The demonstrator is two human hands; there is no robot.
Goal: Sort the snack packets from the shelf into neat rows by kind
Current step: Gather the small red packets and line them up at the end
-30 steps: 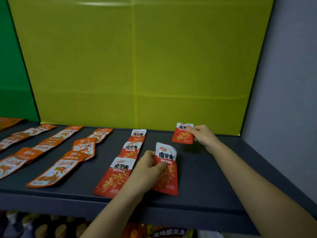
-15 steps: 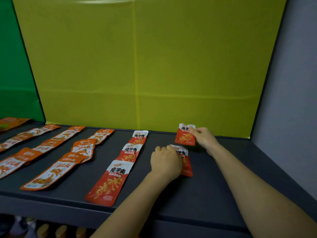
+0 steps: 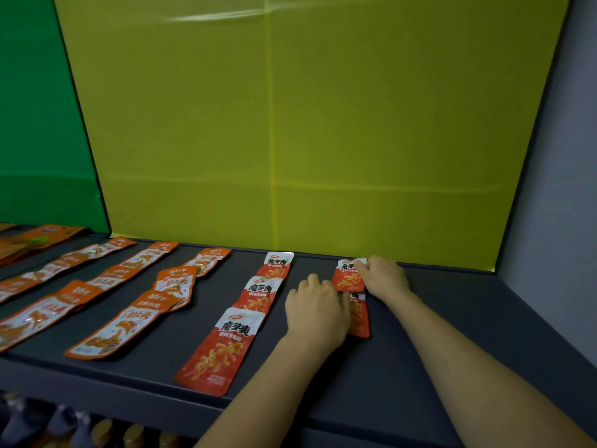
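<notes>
- The left hand [image 3: 318,310] is lying knuckles-up just right of the frame's centre, its forearm coming up from the bottom edge. The wrist is staying straight.
- Its fingers are curling down over the left edge of the near red packet [image 3: 359,320], holding it flat against the dark shelf [image 3: 452,334]. The hand is covering most of that packet, so only the right strip is showing.
- The right hand [image 3: 382,279] is reaching farther back, its arm running in from the lower right corner. Its thumb and fingers are pinching the top right corner of the far red packet [image 3: 346,277], close to the shelf's rear edge.
- The two hands are sitting close together but not touching. Each is clamping its own packet.
- The two held packets are lying one behind the other, with the far one's lower edge meeting the near one's top.
- To their left, a row of three red packets [image 3: 260,292] is running from the back towards the front edge.
- Further left, orange packets [image 3: 113,331] are lying in slanted rows, some overlapping.
- A yellow-green board [image 3: 290,124] is filling the upper middle of the frame, with a green panel [image 3: 32,124] at upper left and a grey wall [image 3: 568,156] at right.
- Bottles [image 3: 106,434] are showing under the shelf at lower left.
</notes>
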